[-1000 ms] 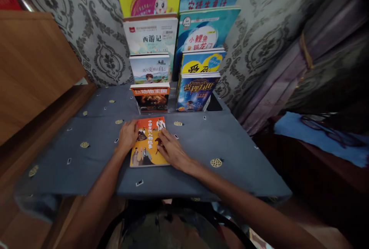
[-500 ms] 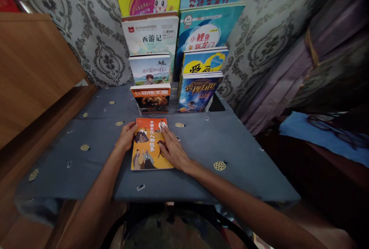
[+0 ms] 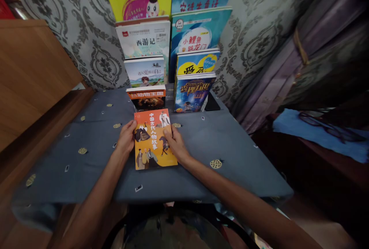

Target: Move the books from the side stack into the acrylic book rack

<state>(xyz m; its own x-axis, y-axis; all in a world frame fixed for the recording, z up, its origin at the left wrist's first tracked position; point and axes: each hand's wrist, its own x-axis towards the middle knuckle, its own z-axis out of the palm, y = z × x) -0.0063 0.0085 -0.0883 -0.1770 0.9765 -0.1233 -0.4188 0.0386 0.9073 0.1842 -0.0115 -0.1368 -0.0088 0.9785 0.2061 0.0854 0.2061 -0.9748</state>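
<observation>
An orange and yellow book with white Chinese characters and drawn figures on its cover is between my hands, its far edge tipped up a little toward the rack. My left hand grips its left edge, thumb near the upper left corner. On the right edge, my right hand has its thumb on the cover and its fingers behind. Just beyond the book stands an animal book with an orange band. To the right of that is a dark blue book in the front row.
Books stand in two stepped columns, with a white book and a teal book higher up. A black flat object lies beside the rack. The blue-grey tablecloth covers the table; a wooden cabinet is at left.
The book's far edge has come up off the table. My right hand has shifted from lying on the cover to gripping the right edge. The view has moved slightly.
</observation>
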